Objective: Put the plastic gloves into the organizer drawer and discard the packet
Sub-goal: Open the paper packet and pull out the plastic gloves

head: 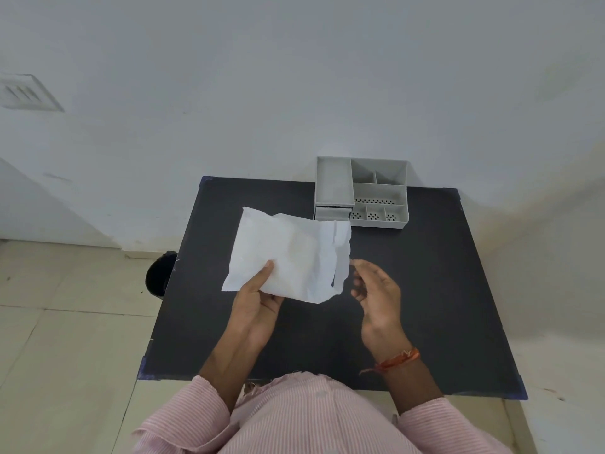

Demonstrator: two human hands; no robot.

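Note:
My left hand (258, 298) grips the lower left corner of a white, crinkled packet (291, 253) and holds it above the black table (425, 290). The packet's right edge is torn, with a loose strip hanging down. My right hand (376, 290) hovers just right of that edge, fingers apart and curled, holding nothing. The grey organizer (360, 191) stands at the table's far edge against the wall; its drawer front (332, 213) shows under the left tray, partly hidden by the packet. No gloves are visible outside the packet.
A dark round bin (158, 273) stands on the tiled floor beside the table's left edge. A white wall rises right behind the organizer. My pink striped sleeves fill the bottom of the view.

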